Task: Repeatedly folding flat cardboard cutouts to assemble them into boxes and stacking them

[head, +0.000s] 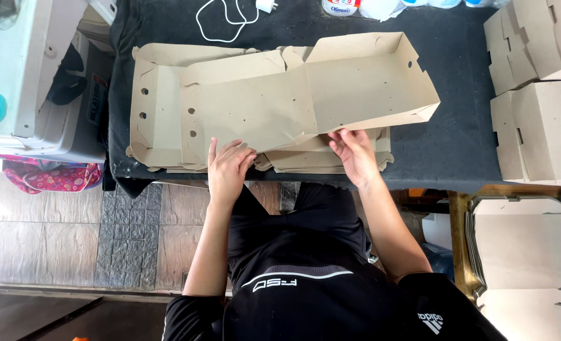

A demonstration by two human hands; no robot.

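Single head-worn view, looking steeply down over the person's own chest, close above the left hand and right hand, dark table beyond the fingertips, tiled floor left of the left forearm, perhaps slightly wide-angle, no second view sharing the scene

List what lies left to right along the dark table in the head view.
Stack of flat cardboard blanks → left hand → half-folded cardboard box → right hand → folded boxes at the right edge.

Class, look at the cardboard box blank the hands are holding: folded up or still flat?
Partly folded: the cardboard blank has its right end walls raised, the left part flat.
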